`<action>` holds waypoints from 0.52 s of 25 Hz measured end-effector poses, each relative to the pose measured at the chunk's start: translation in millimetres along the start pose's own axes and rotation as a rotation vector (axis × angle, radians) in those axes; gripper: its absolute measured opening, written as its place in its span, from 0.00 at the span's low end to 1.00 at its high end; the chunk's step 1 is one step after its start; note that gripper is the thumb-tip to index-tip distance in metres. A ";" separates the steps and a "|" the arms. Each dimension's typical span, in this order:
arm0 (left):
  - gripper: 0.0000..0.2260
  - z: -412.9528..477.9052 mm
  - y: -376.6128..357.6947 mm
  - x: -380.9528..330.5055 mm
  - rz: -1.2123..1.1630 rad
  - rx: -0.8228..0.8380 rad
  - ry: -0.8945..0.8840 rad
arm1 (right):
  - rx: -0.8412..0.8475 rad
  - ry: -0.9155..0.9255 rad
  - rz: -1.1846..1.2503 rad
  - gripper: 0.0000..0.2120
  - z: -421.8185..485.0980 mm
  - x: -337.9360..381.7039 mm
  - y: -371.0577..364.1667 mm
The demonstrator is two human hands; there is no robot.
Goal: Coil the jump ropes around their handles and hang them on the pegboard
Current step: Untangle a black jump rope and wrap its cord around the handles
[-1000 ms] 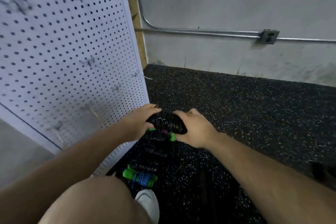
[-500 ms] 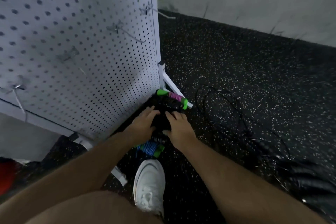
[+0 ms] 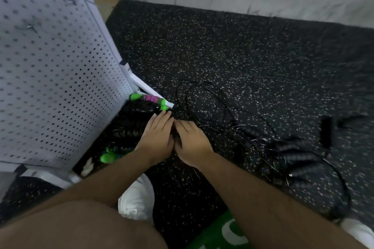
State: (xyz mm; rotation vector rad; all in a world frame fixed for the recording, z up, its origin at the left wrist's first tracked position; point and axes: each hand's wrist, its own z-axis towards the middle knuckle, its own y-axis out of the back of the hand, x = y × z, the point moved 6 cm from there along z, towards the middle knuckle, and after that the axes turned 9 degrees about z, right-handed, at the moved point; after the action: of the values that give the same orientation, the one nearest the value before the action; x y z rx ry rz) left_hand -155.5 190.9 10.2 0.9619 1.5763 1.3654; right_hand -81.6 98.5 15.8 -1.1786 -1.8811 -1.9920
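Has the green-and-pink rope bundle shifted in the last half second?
No. The green-and-pink rope bundle still lies against the tip of the pegboard's white foot.

2 hands (image 3: 156,137) (image 3: 192,141) rest flat together, perhaps pressing coiled rope (image 3: 131,129), beside pegboard (image 3: 50,66).

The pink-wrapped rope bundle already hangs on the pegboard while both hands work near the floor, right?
No. The head view shows the pink-wrapped rope bundle lying on the floor at the foot of the pegboard, not hung. The left hand and right hand are near the floor.
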 end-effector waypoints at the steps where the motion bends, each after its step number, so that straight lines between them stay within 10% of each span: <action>1: 0.32 6.6 -2.8 -16.8 -0.006 0.006 -0.039 | -0.008 -0.031 -0.005 0.27 -10.3 -13.8 8.8; 13: 0.22 85.0 -110.1 -160.6 -0.232 0.586 -0.115 | 0.131 -0.464 0.006 0.25 -98.7 -165.3 39.1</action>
State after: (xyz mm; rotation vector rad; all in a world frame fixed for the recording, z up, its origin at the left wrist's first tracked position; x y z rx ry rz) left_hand -20.7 60.6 -89.5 1.1256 1.9713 0.6797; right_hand 12.0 -62.3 -47.1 -1.7163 -2.1624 -1.6605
